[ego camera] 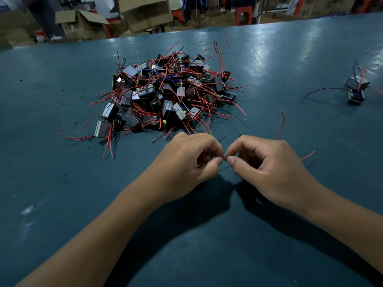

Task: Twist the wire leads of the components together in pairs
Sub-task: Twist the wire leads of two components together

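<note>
A heap of small black box-shaped components with red and black wire leads (165, 94) lies in the middle of the teal table (62, 183). In front of it my left hand (190, 160) and my right hand (263, 162) meet fingertip to fingertip, each pinching thin wire ends between thumb and forefinger. A dark component is partly hidden inside my left palm. Red leads (282, 125) stick out behind my right hand, and a short black lead rises between the hands.
A small cluster of components with joined leads (356, 90) sits at the far right of the table. Beyond the table's far edge stand open cardboard boxes (145, 13) and red stools (243, 15).
</note>
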Action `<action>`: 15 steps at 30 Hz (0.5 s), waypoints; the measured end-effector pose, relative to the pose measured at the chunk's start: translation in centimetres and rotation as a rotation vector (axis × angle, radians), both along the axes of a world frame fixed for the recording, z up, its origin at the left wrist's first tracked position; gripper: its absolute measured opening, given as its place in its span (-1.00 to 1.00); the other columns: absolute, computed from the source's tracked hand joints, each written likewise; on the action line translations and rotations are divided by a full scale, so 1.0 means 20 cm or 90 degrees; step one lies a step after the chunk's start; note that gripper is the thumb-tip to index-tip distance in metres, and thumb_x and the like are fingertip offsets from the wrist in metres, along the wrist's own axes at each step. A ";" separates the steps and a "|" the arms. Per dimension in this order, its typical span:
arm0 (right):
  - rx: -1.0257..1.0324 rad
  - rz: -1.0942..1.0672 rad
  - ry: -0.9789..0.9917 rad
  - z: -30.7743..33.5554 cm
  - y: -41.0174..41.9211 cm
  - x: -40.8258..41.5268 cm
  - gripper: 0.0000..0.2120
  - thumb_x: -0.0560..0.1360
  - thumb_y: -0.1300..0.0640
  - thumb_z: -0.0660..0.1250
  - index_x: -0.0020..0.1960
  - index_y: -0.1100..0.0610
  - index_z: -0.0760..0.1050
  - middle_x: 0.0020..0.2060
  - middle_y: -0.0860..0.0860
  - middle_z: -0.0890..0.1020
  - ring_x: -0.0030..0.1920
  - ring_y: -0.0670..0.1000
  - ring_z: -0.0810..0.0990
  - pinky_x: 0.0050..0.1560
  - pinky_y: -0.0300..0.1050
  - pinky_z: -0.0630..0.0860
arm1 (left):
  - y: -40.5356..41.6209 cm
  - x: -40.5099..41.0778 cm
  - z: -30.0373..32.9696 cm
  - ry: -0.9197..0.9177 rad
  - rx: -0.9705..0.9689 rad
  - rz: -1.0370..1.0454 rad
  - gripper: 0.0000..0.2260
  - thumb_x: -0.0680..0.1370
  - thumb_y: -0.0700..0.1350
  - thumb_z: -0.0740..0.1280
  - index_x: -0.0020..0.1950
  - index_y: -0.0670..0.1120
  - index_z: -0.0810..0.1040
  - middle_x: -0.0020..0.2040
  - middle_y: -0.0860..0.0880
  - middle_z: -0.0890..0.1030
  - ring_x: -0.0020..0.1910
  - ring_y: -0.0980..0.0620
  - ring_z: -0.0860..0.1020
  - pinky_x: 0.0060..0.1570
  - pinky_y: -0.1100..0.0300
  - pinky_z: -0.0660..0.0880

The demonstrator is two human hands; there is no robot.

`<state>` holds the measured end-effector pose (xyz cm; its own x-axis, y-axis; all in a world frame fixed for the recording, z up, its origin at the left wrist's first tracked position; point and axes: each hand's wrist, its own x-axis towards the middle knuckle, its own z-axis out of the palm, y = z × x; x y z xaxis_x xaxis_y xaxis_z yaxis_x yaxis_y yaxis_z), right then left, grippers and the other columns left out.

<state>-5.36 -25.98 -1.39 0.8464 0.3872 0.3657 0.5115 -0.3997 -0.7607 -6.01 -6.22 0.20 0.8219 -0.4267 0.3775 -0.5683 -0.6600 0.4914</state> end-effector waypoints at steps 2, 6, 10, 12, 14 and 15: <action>-0.002 0.009 0.003 0.00 0.00 0.00 -0.91 0.48 0.08 0.36 -0.20 0.01 0.52 -0.52 -0.14 0.41 -0.49 -0.14 0.32 -0.42 -0.35 0.24 | 0.00 0.00 0.00 0.021 -0.017 -0.009 -0.93 0.50 -0.12 0.35 -0.14 0.05 0.51 -0.28 0.08 0.56 -0.25 0.09 0.49 -0.05 0.19 0.36; 0.000 -0.003 -0.003 0.00 -0.01 0.01 -0.90 0.47 0.09 0.36 -0.22 0.02 0.51 -0.51 -0.13 0.43 -0.48 -0.14 0.33 -0.42 -0.37 0.25 | 0.02 0.01 0.00 0.076 -0.063 -0.014 -0.93 0.51 -0.14 0.32 -0.15 0.02 0.51 -0.29 0.14 0.52 -0.26 0.12 0.49 -0.13 0.33 0.35; 0.011 -0.020 0.015 0.00 -0.01 0.01 -0.90 0.46 0.07 0.35 -0.23 0.01 0.51 -0.51 -0.11 0.44 -0.48 -0.14 0.32 -0.42 -0.36 0.26 | 0.04 0.01 0.01 -0.001 -0.079 -0.003 -0.90 0.50 -0.09 0.42 0.00 -0.02 0.57 -0.18 0.13 0.54 -0.18 0.14 0.51 -0.06 0.18 0.41; 0.020 -0.022 0.034 0.00 -0.01 0.01 -0.91 0.45 0.06 0.33 -0.23 0.01 0.51 -0.50 -0.04 0.47 -0.48 -0.13 0.32 -0.43 -0.27 0.29 | 0.03 0.01 0.00 -0.126 -0.022 0.013 -0.77 0.46 -0.06 0.48 0.09 -0.03 0.60 -0.05 0.10 0.56 -0.11 0.14 0.50 -0.02 0.03 0.42; 0.039 -0.020 0.058 0.01 -0.01 0.01 -0.91 0.44 0.06 0.32 -0.23 0.02 0.51 -0.48 0.03 0.50 -0.47 0.02 0.36 -0.40 -0.11 0.34 | 0.02 0.01 0.00 -0.256 0.049 0.024 -0.77 0.46 -0.04 0.49 0.09 -0.03 0.66 0.05 0.01 0.59 -0.02 0.03 0.52 0.02 0.00 0.37; 0.052 -0.018 0.071 0.01 -0.01 0.02 -0.91 0.44 0.06 0.32 -0.23 0.03 0.52 -0.49 0.03 0.50 -0.47 0.03 0.36 -0.40 -0.07 0.34 | 0.02 0.02 0.00 -0.306 0.081 0.027 -0.82 0.48 -0.03 0.49 0.06 -0.01 0.68 0.07 -0.01 0.60 0.00 -0.02 0.53 0.04 0.01 0.34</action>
